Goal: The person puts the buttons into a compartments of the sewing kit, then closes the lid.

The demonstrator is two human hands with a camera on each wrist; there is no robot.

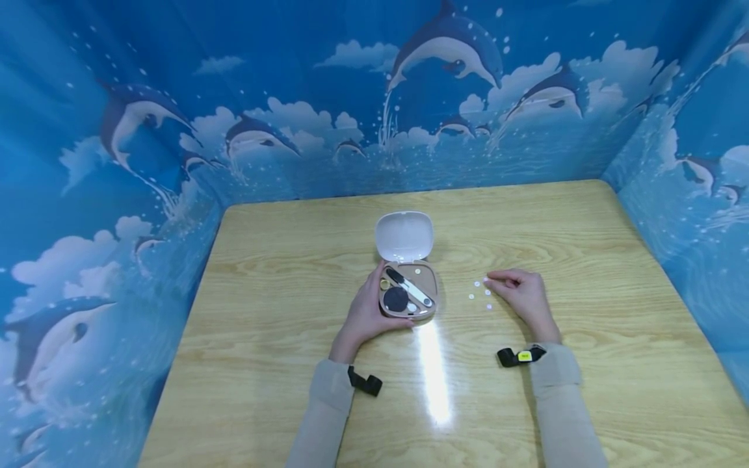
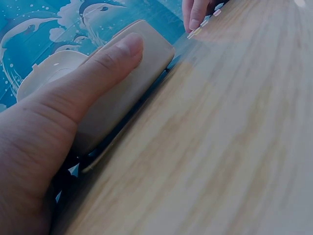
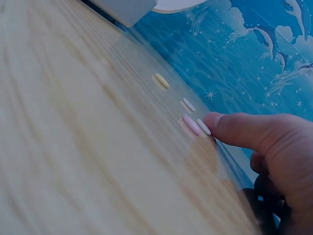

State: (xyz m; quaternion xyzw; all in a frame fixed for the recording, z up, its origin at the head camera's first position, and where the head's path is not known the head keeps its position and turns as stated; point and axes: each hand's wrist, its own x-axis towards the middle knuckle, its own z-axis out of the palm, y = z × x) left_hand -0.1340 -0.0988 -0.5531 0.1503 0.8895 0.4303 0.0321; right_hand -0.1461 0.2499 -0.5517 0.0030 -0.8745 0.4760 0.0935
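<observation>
My left hand grips a small beige sewing box on the table, thumb along its front wall and fingers at its left side. Its white hinged lid stands open at the back. Inside lie a black-and-white tool, a black disc, a gold ring-like piece and small white pieces. To the right, several small pale buttons lie scattered. My right hand pinches at the farthest button with thumb and index fingertip, close on the tabletop; the fingertips partly hide it.
The wood-grain table reaches back to a blue dolphin-print curtain, which also hangs at both sides. A bright streak of light reflects off the tabletop in front of the box. Black straps with small cameras sit on both wrists.
</observation>
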